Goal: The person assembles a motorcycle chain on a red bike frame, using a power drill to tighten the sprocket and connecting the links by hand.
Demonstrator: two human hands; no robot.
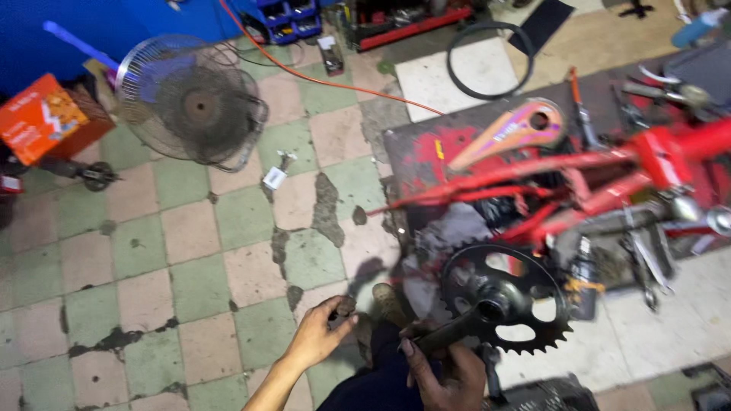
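A red bicycle frame (579,171) lies across the right side, with a black toothed chainring (509,304) at its lower end. My right hand (445,369) grips the dark crank arm (457,329) that runs out of the chainring's centre. My left hand (324,331) hovers over the tiled floor to the left, with its fingers pinched on a small dark part (344,307). What that part is cannot be told. My dark trouser leg (373,380) fills the gap between the two hands.
A pedestal fan (190,99) lies at the upper left beside an orange box (42,114). A black tyre ring (489,59) and an orange cable (320,80) lie at the back. Tools (643,262) are scattered under the frame on a dark mat (419,152).
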